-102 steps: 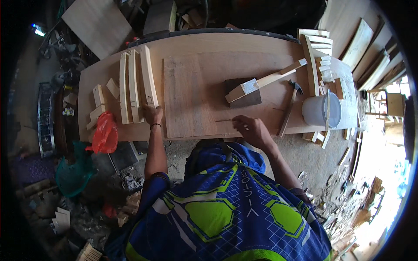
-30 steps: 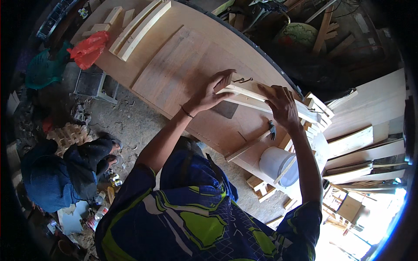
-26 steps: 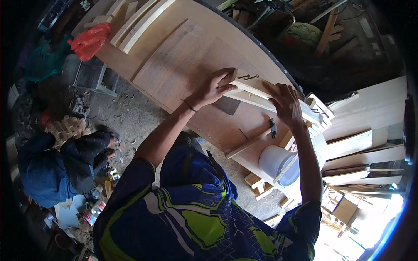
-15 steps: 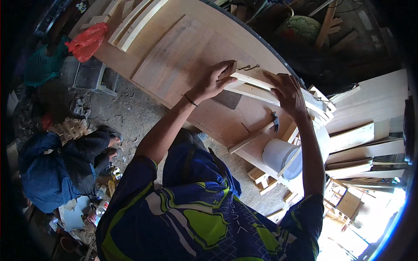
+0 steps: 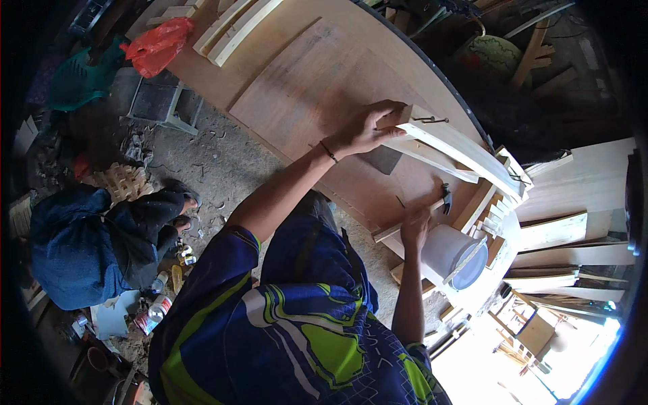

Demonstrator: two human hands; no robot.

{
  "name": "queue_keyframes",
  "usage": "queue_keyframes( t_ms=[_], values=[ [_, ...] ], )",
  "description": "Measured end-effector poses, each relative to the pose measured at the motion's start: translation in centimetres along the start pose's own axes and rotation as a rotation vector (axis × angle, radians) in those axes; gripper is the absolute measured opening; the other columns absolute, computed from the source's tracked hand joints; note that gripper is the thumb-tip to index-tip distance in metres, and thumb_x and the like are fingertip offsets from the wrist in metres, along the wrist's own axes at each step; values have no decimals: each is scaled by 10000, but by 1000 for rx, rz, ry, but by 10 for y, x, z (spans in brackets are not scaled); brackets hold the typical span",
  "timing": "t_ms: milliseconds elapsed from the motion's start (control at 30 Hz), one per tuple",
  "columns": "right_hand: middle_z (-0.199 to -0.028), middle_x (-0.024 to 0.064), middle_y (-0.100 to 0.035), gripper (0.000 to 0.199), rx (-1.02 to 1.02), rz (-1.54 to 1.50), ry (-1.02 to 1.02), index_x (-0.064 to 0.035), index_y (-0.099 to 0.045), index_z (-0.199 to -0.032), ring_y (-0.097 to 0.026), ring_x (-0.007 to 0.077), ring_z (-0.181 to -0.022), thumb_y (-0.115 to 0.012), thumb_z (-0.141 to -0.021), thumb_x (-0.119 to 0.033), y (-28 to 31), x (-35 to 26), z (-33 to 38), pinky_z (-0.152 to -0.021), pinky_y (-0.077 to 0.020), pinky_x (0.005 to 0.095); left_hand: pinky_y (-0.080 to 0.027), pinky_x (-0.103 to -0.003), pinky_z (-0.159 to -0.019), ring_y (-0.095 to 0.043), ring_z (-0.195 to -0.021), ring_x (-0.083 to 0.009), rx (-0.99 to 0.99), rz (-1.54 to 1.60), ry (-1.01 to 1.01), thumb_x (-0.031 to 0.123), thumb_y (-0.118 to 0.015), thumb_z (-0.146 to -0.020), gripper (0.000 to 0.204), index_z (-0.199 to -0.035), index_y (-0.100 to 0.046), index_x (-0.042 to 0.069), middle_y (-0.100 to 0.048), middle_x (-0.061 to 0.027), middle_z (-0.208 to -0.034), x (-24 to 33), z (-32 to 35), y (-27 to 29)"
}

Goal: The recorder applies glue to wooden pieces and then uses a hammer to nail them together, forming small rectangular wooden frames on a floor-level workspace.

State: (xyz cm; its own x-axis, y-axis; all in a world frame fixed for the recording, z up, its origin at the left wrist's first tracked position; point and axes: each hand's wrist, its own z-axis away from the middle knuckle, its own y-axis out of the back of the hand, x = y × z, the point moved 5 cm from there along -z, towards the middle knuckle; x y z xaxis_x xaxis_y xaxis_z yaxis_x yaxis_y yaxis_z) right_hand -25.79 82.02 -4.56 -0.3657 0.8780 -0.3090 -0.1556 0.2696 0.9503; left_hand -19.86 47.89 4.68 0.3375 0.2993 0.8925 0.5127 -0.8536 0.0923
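My left hand (image 5: pixel 372 129) grips the near-left end of a pale wooden frame (image 5: pixel 459 150), made of two long strips joined by end blocks. Two nails (image 5: pixel 430 120) stick out of its end block beside my fingers, and more nails show at its far right end. The frame rests tilted on the workbench (image 5: pixel 297 88). My right hand (image 5: pixel 414 229) is closed round the wooden handle of a hammer (image 5: pixel 446 200), whose dark claw head lies just beyond the hand. A whitish bucket (image 5: pixel 442 251) stands right beside that hand. A small dark square piece (image 5: pixel 381 159) lies under the frame.
More pale slats (image 5: pixel 239 30) and a red plastic bag (image 5: pixel 158 46) lie at the bench's far left. Boards (image 5: pixel 563 182) lean on the right. A person in dark blue (image 5: pixel 81 250) sits low at the left, near bottles (image 5: pixel 158 307). A teal basket (image 5: pixel 81 77) stands behind.
My right hand has let go of the frame and come down toward me onto the hammer handle. My left hand keeps its hold on the frame's end. The whole view has shifted somewhat.
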Motion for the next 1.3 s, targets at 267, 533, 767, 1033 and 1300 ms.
queue_keyframes(
  t_ms=[267,533,767,1033,1300],
  values=[
    [-1322,262,-529,666,-12,-50,-427,34,-528,-1310,-527,423,-1200,-672,-876,-451,-77,93,9,-1036,-422,556,-514,-362,-935,-645,-1096,-274,-12,-3,4,251,-735,-922,458,-1247,-590,-37,-659,-174,-1175,3,1,-1],
    [-667,41,-544,466,-101,-1080,-629,-16,-562,-1081,-523,116,-486,-543,-1018,-477,32,-20,59,-457,-449,262,-534,-412,-878,-674,-1015,-352,-22,8,-71,198,-659,-954,355,-1224,-594,-24,-683,-197,-1093,-1,2,1],
    [-672,82,-575,205,238,-889,-126,-40,-478,-1163,-612,169,-568,-552,-989,-119,135,-168,121,-502,-495,319,-472,-358,-968,-607,-1135,-268,-61,158,17,239,-626,-995,413,-1290,-540,-38,-627,-175,-1197,-19,-4,-7],
    [-703,252,-607,257,55,-417,79,-25,-469,-1151,-631,494,-676,-613,-967,-132,174,-238,70,-529,-481,511,-468,-348,-963,-607,-1101,-233,-70,249,31,265,-627,-996,420,-1286,-541,-27,-633,-143,-1167,-17,-3,-10],
    [-665,253,-592,204,150,-451,32,-29,-457,-1022,-640,479,-667,-610,-979,-157,182,-244,79,-521,-474,484,-463,-387,-1003,-598,-1174,-310,-32,176,-10,248,-640,-984,435,-1307,-537,-25,-613,-188,-1244,-24,4,-14]
  ],
)
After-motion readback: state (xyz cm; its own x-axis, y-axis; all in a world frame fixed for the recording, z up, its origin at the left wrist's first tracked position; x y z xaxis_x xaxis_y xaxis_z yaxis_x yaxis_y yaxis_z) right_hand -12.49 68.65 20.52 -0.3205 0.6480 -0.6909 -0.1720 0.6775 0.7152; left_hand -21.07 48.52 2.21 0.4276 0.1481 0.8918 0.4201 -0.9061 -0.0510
